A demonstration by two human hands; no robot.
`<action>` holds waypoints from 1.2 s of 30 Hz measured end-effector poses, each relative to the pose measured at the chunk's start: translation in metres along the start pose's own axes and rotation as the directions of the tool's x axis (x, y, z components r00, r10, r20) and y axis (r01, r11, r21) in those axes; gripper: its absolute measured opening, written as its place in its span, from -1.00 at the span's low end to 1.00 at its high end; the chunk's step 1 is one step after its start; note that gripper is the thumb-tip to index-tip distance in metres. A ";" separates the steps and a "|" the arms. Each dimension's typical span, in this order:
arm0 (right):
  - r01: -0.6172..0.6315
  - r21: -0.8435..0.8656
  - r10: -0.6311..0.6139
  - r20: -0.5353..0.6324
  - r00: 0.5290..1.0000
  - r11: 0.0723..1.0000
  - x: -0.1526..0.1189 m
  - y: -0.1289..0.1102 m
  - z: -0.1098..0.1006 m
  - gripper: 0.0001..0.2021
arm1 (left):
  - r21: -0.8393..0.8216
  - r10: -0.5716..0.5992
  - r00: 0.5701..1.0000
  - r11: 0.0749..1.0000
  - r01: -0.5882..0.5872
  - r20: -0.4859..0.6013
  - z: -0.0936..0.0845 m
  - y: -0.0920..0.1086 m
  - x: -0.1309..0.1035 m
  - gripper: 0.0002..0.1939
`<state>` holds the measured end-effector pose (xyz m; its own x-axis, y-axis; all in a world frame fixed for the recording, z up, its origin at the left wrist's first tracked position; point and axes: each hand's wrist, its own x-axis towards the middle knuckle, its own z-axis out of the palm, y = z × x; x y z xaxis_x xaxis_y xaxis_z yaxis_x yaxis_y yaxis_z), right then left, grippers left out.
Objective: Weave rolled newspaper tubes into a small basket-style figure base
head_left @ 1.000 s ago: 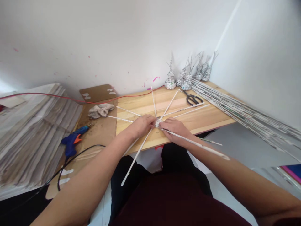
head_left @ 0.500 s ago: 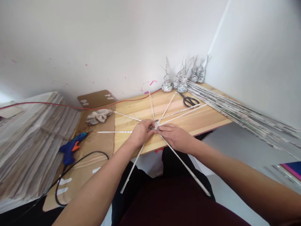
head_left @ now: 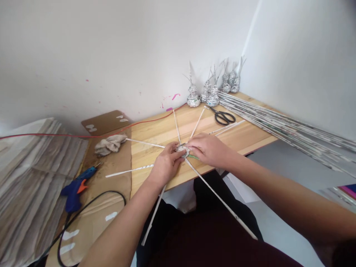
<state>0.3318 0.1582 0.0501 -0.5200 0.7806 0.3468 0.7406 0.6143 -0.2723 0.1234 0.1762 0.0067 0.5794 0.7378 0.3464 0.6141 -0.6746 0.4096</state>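
Note:
A small round woven paper base (head_left: 182, 151) lies near the table's front edge, with several rolled-paper spokes (head_left: 219, 198) radiating from it. Two of these reach past the edge over my lap. My left hand (head_left: 166, 160) grips the base from its left side, thumb on top. On the right rim, my right hand (head_left: 206, 149) is closed with its fingertips pinched at the weave. A short greenish strip (head_left: 194, 157) shows just under those fingers. Exactly what the right fingertips pinch is mostly hidden, though it appears to be a paper strip.
Black-handled scissors (head_left: 224, 117) lie behind my right hand. Several woven gourd shapes (head_left: 193, 97) stand at the wall, beside long paper rolls (head_left: 267, 120). Leftward are a crumpled cloth (head_left: 109, 144), a blue glue gun (head_left: 75, 191) with its cord, and stacked newspapers (head_left: 36, 185).
My right hand has risen from lying flattened at the base's lower right to pinching its right rim. The spokes have turned slightly, and more of the round base shows. The view has shifted.

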 end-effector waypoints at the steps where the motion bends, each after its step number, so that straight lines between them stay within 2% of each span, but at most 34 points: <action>1: -0.023 -0.054 0.025 0.027 0.999 0.998 0.008 0.003 0.001 -0.75 | -0.001 0.000 1.000 1.000 0.000 -0.004 0.000 0.000 0.000 -0.73; 4: -0.046 -0.172 0.061 0.087 0.994 0.984 0.030 0.013 0.009 -0.80 | 0.006 0.003 1.000 1.000 -0.003 -0.010 0.002 0.000 0.000 -0.75; 9: -0.056 -0.204 0.081 0.115 0.990 0.977 0.047 0.021 0.022 -0.83 | 0.006 0.000 1.000 1.000 0.000 0.002 0.004 0.000 0.001 -0.75; 19: -0.015 -0.265 0.039 0.084 0.996 0.964 0.041 0.021 0.022 -0.84 | 0.107 0.034 0.999 0.994 -0.031 -0.025 0.004 0.000 0.005 -0.77; 29: -0.058 -0.297 0.105 0.144 0.984 0.953 0.046 0.012 0.018 -0.84 | 0.161 0.110 0.991 0.982 -0.097 -0.074 0.006 0.000 0.005 -0.78; 36: -0.049 -0.245 0.090 0.159 0.983 0.968 0.048 0.010 0.020 -0.84 | 0.194 0.142 0.983 0.974 -0.118 -0.113 0.010 0.000 0.003 -0.80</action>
<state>0.3059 0.2042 0.0457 -0.5122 0.8410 0.1740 0.8469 0.5283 -0.0602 0.1305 0.1778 -0.0005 0.5966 0.6326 0.4939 0.6336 -0.7490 0.1940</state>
